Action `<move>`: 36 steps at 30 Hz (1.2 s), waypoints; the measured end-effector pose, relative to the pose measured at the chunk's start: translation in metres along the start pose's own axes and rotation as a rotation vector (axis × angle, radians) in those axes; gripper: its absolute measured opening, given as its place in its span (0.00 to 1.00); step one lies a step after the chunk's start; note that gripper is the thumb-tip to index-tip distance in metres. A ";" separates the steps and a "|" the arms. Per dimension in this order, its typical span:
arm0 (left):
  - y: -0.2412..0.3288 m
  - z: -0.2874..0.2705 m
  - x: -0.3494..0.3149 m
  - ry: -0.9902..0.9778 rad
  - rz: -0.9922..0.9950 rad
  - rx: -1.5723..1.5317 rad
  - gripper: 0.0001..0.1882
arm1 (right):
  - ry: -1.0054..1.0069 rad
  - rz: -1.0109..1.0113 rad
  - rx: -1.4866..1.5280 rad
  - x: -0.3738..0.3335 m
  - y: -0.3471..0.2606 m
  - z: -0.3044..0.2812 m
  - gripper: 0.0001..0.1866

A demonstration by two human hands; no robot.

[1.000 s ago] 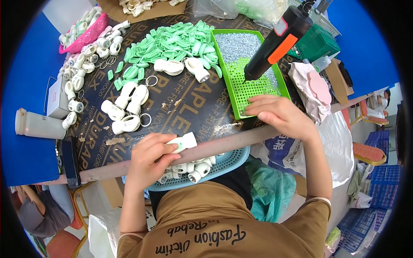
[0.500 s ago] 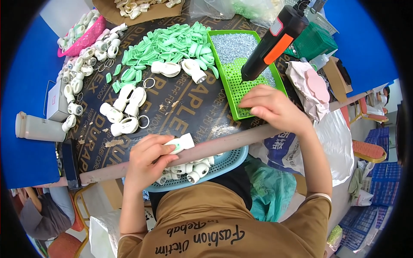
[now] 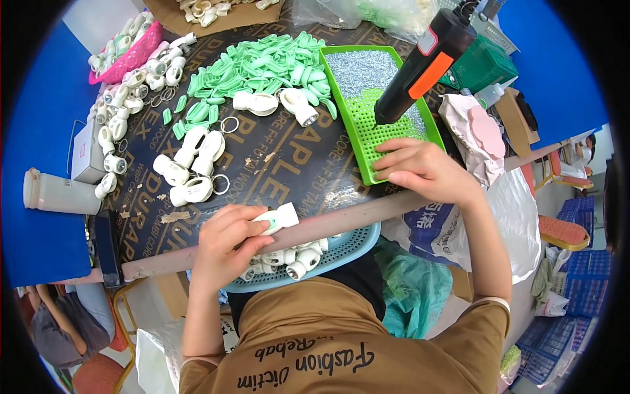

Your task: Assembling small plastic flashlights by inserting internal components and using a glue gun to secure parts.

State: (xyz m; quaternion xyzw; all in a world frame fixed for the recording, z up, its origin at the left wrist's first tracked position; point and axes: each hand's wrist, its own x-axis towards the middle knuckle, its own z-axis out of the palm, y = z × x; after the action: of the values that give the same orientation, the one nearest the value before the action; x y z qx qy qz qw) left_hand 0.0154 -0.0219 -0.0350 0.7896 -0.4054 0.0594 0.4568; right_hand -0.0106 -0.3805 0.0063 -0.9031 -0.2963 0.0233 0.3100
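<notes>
My left hand (image 3: 228,244) is closed round a small white flashlight (image 3: 281,219) with a green piece set in its side, held at the table's near edge. My right hand (image 3: 428,172) is over the near end of a bright green tray (image 3: 359,141), its fingers slightly bent and apart, fingertips down at the perforated bottom. Small silvery screws (image 3: 361,69) are heaped in the tray's far part. Above the tray hangs a black and orange electric screwdriver (image 3: 426,65), tip down. Whether a screw is at my right fingertips is too small to tell.
Light green plastic pieces (image 3: 262,69) are piled behind several white flashlights (image 3: 191,164) with key rings. A blue basket (image 3: 341,253) holding more flashlights sits below the table edge. A pink basket (image 3: 138,56) stands far left, a white paper packet (image 3: 462,141) right of the tray.
My right hand has shifted slightly right and down within the tray, with its fingers spreading a little. My left hand keeps hold of the flashlight in the same place.
</notes>
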 end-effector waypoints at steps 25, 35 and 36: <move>0.000 -0.001 -0.001 -0.004 -0.008 0.002 0.12 | 0.077 0.104 -0.194 -0.036 -0.004 -0.022 0.06; 0.000 0.000 -0.001 -0.010 -0.016 -0.007 0.12 | 0.221 -0.022 -0.399 -0.003 -0.023 0.017 0.12; 0.000 0.000 0.000 -0.010 -0.013 -0.007 0.12 | 0.160 -0.020 -0.350 0.004 -0.026 0.018 0.13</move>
State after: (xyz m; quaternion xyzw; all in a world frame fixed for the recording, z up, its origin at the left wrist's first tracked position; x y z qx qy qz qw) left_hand 0.0155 -0.0213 -0.0352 0.7908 -0.4029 0.0511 0.4579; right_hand -0.0251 -0.3523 0.0077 -0.9392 -0.2792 -0.1035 0.1709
